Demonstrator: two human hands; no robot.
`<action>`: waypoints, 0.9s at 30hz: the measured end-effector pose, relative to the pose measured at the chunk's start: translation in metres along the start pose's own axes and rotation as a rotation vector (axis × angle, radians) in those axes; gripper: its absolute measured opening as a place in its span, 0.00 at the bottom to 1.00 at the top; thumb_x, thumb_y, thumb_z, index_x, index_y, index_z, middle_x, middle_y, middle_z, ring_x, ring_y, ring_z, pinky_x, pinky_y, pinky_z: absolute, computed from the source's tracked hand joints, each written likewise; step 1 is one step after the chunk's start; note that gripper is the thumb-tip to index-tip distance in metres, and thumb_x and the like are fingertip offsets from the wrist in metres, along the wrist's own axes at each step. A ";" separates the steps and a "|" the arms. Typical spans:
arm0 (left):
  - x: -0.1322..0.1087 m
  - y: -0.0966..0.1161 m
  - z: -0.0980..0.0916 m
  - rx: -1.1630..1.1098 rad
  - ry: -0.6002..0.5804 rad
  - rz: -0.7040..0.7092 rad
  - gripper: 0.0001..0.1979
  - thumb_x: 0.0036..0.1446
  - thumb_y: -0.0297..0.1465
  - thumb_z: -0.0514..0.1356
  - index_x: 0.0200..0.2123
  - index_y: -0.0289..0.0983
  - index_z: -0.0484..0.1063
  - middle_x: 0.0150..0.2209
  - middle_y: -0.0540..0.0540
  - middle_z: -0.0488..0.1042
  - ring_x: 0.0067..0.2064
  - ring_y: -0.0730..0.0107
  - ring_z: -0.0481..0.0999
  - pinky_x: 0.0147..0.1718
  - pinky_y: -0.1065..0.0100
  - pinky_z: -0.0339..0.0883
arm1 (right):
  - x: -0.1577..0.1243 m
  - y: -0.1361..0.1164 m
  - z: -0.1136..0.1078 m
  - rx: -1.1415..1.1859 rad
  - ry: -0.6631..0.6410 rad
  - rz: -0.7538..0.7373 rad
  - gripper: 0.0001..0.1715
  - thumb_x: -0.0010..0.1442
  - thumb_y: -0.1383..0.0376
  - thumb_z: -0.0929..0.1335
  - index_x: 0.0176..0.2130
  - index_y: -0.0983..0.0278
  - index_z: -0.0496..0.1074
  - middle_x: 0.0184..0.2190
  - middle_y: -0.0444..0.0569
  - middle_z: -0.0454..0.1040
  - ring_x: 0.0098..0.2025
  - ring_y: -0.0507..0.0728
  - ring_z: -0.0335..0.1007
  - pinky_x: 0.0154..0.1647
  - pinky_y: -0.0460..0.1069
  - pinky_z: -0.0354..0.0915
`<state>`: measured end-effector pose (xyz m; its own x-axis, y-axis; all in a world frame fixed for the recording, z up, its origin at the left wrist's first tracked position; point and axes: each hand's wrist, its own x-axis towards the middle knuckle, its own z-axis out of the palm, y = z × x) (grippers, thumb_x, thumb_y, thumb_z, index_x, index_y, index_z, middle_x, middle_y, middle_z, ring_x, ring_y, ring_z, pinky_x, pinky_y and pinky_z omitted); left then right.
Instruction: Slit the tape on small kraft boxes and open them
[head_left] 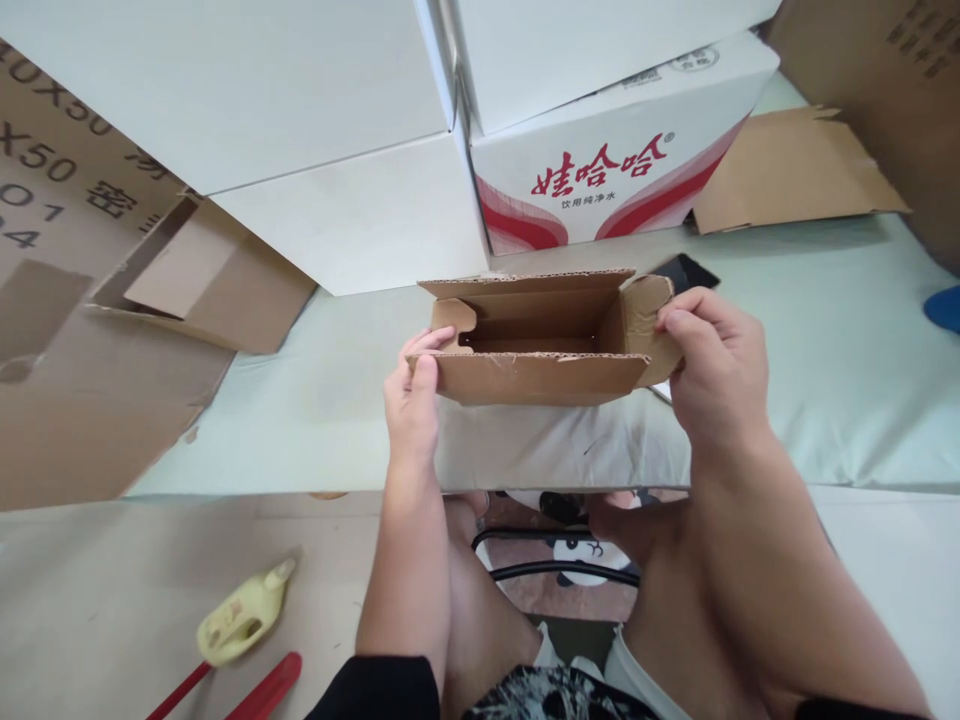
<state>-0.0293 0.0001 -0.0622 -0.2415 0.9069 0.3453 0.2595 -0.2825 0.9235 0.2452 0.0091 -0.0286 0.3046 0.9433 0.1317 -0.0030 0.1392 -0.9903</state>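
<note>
A small brown cardboard box (536, 380) is held up in front of me, its top flaps raised and its inside facing me. Nothing shows inside it. My left hand (416, 395) grips the box's left end, thumb on the near side and fingers by the left end flap. At the other end, my right hand (716, 360) pinches the right end flap between thumb and fingers. Behind the right flap a black object (686, 272) lies on the pale green cloth (810, 380), partly hidden; I cannot make out its kind.
White boxes (352, 220) and a white-and-red carton (600, 180) stand along the back. An open cardboard box (247, 270) is at the left, flattened cardboard (795, 170) at the back right. A blue object (943, 308) sits at the right edge. A yellow bottle (244, 615) lies on the floor.
</note>
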 end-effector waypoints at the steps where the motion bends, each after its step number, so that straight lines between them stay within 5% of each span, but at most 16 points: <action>1: 0.000 0.001 0.000 0.010 0.002 -0.009 0.24 0.64 0.53 0.58 0.46 0.41 0.83 0.51 0.43 0.82 0.67 0.53 0.69 0.69 0.50 0.56 | 0.000 -0.001 0.000 -0.004 -0.003 0.002 0.09 0.54 0.64 0.69 0.24 0.63 0.69 0.18 0.39 0.62 0.22 0.48 0.53 0.24 0.48 0.45; 10: -0.002 0.003 0.009 0.081 0.011 -0.009 0.27 0.59 0.50 0.66 0.56 0.43 0.69 0.56 0.41 0.76 0.60 0.57 0.76 0.63 0.54 0.67 | -0.001 0.002 -0.002 -0.060 -0.009 -0.037 0.10 0.57 0.62 0.68 0.26 0.63 0.68 0.20 0.40 0.62 0.25 0.50 0.53 0.26 0.48 0.46; 19: -0.001 0.000 0.007 0.192 -0.005 0.025 0.20 0.62 0.47 0.64 0.51 0.42 0.75 0.60 0.40 0.73 0.66 0.58 0.70 0.67 0.55 0.61 | -0.001 0.004 -0.001 -0.049 -0.053 -0.049 0.12 0.58 0.59 0.69 0.27 0.62 0.68 0.20 0.39 0.61 0.22 0.49 0.50 0.23 0.48 0.45; 27: -0.003 0.006 0.007 0.076 0.040 -0.023 0.30 0.56 0.54 0.65 0.54 0.41 0.74 0.58 0.39 0.75 0.63 0.54 0.72 0.65 0.55 0.65 | -0.001 0.001 -0.001 -0.030 -0.064 -0.029 0.12 0.58 0.60 0.69 0.25 0.61 0.68 0.18 0.39 0.59 0.20 0.49 0.48 0.21 0.48 0.44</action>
<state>-0.0204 -0.0023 -0.0587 -0.2854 0.8990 0.3321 0.3236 -0.2358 0.9164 0.2460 0.0077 -0.0298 0.2427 0.9564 0.1621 0.0339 0.1587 -0.9868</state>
